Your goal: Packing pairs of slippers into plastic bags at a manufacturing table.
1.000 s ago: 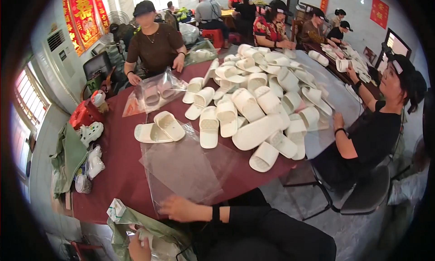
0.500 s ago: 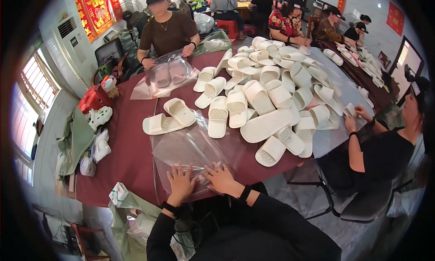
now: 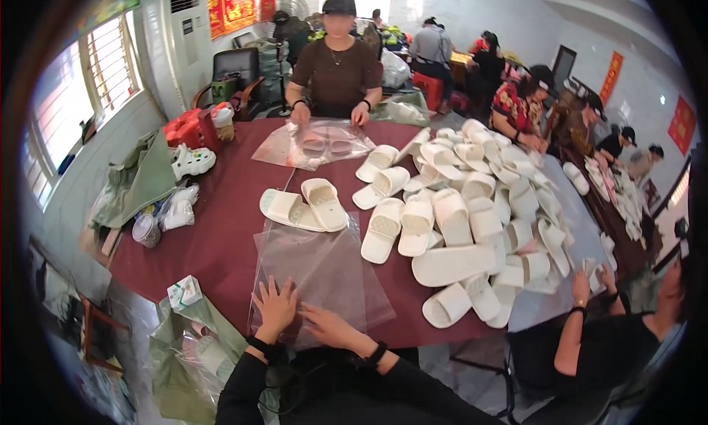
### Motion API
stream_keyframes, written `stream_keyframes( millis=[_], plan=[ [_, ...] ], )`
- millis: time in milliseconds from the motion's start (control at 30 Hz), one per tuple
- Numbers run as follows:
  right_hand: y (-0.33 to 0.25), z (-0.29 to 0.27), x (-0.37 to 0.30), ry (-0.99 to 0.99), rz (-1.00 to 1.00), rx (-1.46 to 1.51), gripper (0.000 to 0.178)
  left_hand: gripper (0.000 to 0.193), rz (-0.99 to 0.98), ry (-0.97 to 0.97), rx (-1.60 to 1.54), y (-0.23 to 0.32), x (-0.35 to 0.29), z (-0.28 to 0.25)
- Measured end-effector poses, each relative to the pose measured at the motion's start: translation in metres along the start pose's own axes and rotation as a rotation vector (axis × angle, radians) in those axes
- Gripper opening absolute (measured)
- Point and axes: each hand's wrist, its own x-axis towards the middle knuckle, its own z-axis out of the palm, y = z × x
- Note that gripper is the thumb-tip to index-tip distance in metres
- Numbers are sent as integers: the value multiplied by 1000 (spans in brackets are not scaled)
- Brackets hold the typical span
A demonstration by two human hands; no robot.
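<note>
Clear plastic bags [image 3: 332, 266] lie flat on the dark red table in front of me. My left hand [image 3: 276, 307] rests on their left side, fingers spread, holding nothing. Beside it my right hand [image 3: 333, 330] lies over the near part of the plastic with its fingers stretched out to the left. Just beyond the bags sits a pair of white slide slippers [image 3: 305, 205], one leaning over the other and touching the plastic's far edge. To the right is a large heap of white slippers [image 3: 472, 204].
Across the table, a person handles a bagged pair of pinkish slippers [image 3: 318, 146]. At right, another person's hands [image 3: 590, 283] hold a slipper. A white clog [image 3: 193, 162], a red bag [image 3: 190, 129] and a plastic tub [image 3: 146, 231] stand at left. A green sack [image 3: 173, 373] lies below.
My view has tilted up and turned. My right hand has drawn nearer to me and left across the plastic, which now lies flatter. The person opposite has straightened up.
</note>
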Motion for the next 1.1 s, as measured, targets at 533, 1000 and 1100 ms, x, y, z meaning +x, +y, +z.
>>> stream_keyframes(
  millis=[533,1000,1100],
  plan=[
    [14,-56,-73,103,311,-740,53,51,138,219,63,6,-1,3],
    [3,-58,-66,310,115,-674,44,50,129,125,408,12,-7,-19],
    [10,-49,-65,177,260,-541,50,50,122,117,409,13,-5,-22]
  ],
)
